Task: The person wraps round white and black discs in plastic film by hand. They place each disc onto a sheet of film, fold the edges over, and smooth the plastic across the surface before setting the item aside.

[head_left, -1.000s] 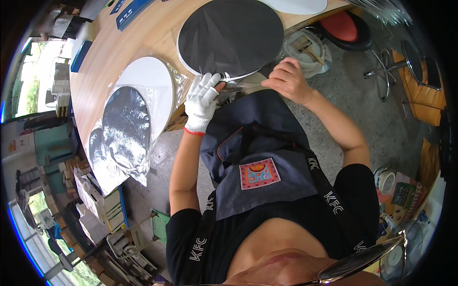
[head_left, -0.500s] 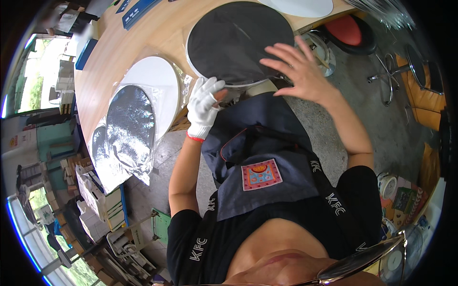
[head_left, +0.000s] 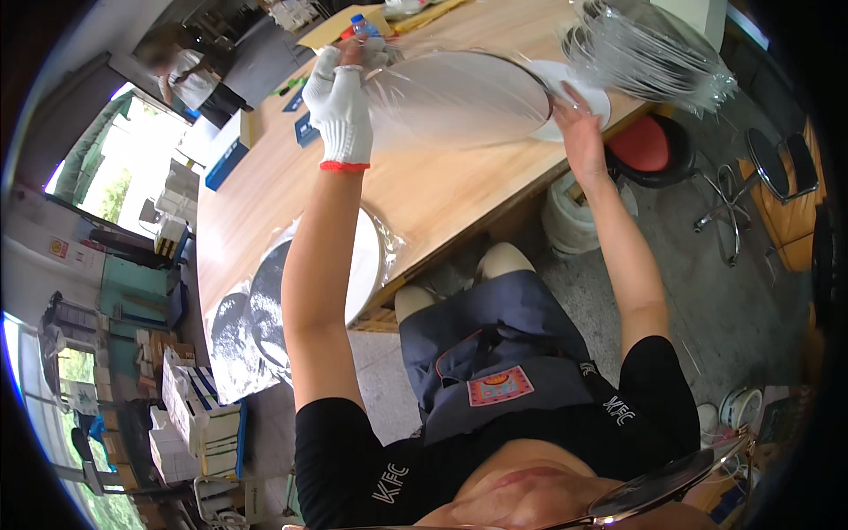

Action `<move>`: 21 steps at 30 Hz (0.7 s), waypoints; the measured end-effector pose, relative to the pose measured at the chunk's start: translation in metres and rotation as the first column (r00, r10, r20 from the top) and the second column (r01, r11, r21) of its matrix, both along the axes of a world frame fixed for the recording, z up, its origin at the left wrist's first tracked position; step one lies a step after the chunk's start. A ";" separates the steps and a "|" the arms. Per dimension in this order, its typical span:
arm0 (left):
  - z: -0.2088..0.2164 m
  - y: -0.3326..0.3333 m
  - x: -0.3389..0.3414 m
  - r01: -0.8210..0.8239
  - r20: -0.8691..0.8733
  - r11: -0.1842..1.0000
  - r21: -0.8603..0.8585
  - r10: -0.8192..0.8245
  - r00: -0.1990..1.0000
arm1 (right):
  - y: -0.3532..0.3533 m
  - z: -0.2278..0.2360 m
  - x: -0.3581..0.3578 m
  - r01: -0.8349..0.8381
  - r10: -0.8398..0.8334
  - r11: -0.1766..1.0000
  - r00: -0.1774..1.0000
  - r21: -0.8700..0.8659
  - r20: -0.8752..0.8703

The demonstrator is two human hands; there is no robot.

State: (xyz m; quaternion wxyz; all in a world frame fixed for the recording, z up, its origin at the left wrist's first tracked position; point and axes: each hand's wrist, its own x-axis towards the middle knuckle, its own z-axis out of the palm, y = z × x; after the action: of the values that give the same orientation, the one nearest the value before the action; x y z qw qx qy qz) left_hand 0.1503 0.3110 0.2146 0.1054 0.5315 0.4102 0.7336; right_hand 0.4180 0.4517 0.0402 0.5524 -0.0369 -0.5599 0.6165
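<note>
My left hand (head_left: 334, 102), in a white knit glove with a red cuff and bare fingertips, is closed on a crumpled end of clear plastic film (head_left: 442, 102). The film is stretched over a large round piece with a thin dark rim (head_left: 539, 78), held tilted above the table. At its right edge my bare right hand (head_left: 581, 137) grips the rim, though the fingertips are partly hidden. A white disc (head_left: 596, 104) lies just beyond that hand. Nearer me on the left, partly behind my left forearm, are a white disc (head_left: 365, 265) and a silvery film-wrapped disc (head_left: 265, 305).
The wooden table (head_left: 459, 177) bears a stack of clear-wrapped rounds (head_left: 649, 53) at the far right, a small blue-capped bottle (head_left: 360, 26) and blue boxes (head_left: 228, 150). A red-seated stool (head_left: 649, 146) and a white bucket (head_left: 574, 216) stand beside it. Another person (head_left: 190, 79) is far left.
Both hands have moved forward over the table. The left now grips plastic film and the right, spread in the air before, is at the rim. The black round face is no longer seen.
</note>
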 end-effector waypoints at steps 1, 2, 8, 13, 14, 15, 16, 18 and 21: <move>0.006 0.001 0.000 0.073 0.089 0.997 0.008 -0.073 0.993 | -0.001 0.010 -0.001 0.008 -0.009 1.000 0.998 -0.010 -0.061; 0.011 0.003 -0.003 0.075 0.116 0.997 0.001 -0.075 0.990 | -0.005 0.022 -0.002 0.016 -0.018 1.000 0.992 -0.018 -0.121; -0.003 0.001 -0.022 0.125 0.253 0.991 -0.037 -0.112 0.961 | 0.020 0.020 -0.023 0.280 -0.297 0.955 0.916 0.101 0.271; 0.010 -0.008 -0.027 0.139 0.170 0.989 -0.045 -0.129 0.977 | 0.040 0.041 -0.030 -0.011 0.047 0.986 0.975 -0.166 0.217; 0.014 -0.014 -0.038 0.100 0.114 0.993 -0.058 -0.093 0.989 | 0.032 0.060 -0.030 -0.030 0.055 0.991 0.980 -0.132 0.191; 0.015 -0.016 -0.042 0.073 0.063 0.995 -0.064 -0.069 0.996 | 0.025 0.073 -0.029 -0.035 0.051 0.995 0.984 -0.093 0.171; 0.010 -0.019 -0.044 0.044 0.093 0.993 -0.107 -0.035 0.995 | 0.019 0.075 -0.034 -0.009 0.017 0.999 0.989 -0.051 0.144; -0.013 -0.026 -0.050 -0.010 0.145 0.980 -0.197 0.039 0.989 | 0.007 0.076 -0.040 0.045 -0.047 0.999 0.995 0.027 0.085; -0.040 -0.015 -0.057 0.155 0.395 0.987 -0.030 -0.131 0.909 | 0.002 0.076 -0.049 0.045 -0.042 0.999 0.989 -0.015 0.142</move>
State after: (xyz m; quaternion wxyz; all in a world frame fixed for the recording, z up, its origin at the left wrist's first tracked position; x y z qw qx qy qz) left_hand 0.0928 0.2963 0.1745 0.2548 0.3990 0.3631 0.8025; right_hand 0.3687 0.4534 0.1160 0.5241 -0.0980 -0.5911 0.6052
